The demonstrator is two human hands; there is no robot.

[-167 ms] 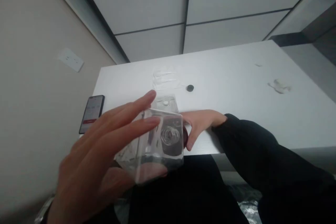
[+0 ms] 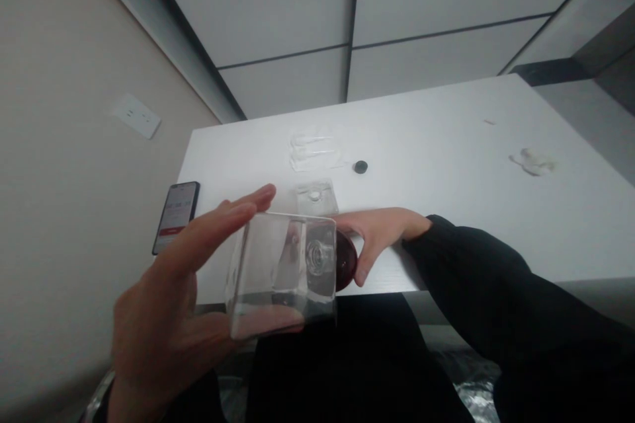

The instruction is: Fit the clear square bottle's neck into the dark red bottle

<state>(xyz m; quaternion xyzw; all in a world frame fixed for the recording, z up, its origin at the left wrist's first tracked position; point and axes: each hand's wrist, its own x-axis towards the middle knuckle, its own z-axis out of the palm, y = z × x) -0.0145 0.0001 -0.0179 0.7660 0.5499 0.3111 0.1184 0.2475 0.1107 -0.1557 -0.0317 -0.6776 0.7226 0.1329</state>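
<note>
In my left hand [image 2: 173, 291] is a clear plastic box [image 2: 282, 264], tilted above the table's front edge, with fingers along its top and the thumb beneath. A ring-shaped pattern is visible at its right end. My right hand [image 2: 381, 234] curls around a dark red, glossy round object [image 2: 346, 261] just right of the box; its left part lies behind the clear wall. I cannot tell whether the two touch. Behind the box, on the table, sits another clear plastic piece [image 2: 316, 195] with a small round spot on it.
On the white table [image 2: 436, 145] lie a clear moulded plastic tray [image 2: 315, 149], a small dark disc [image 2: 360, 166] and a crumpled pale scrap [image 2: 534, 162]. A phone [image 2: 176, 217] rests at the left edge. A wall socket [image 2: 137, 115] and cabinet doors [image 2: 288, 6] stand beyond.
My left hand and the clear box have shifted left, and the box has turned. More of the dark red object shows now. My right hand has hardly moved.
</note>
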